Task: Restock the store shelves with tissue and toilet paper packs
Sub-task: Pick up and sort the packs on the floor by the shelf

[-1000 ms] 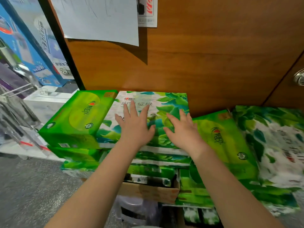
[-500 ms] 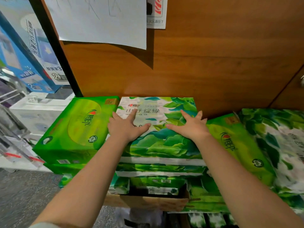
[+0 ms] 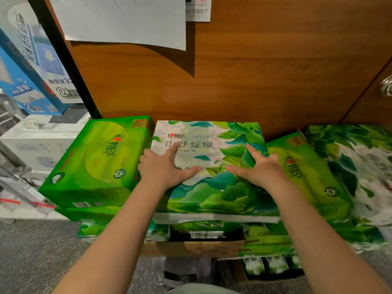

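Note:
A leaf-printed white and green tissue pack lies flat on top of a stack, against a wooden panel. My left hand lies on the pack's left part, index finger and thumb spread, the other fingers curled at its left edge. My right hand presses flat on the pack's right part, fingers spread. A bright green tissue pack sits tight against its left side. Another bright green pack slopes down on the right.
More green packs and an open cardboard box are stacked beneath. A leaf-printed pack lies at the far right. Blue boxes and white boxes stand at the left. Papers hang on the wooden panel. Grey floor lies below left.
Both hands slid apart on the leaf-printed pack, the left one toward its left edge and the right one toward its right side. The view has tilted slightly downward.

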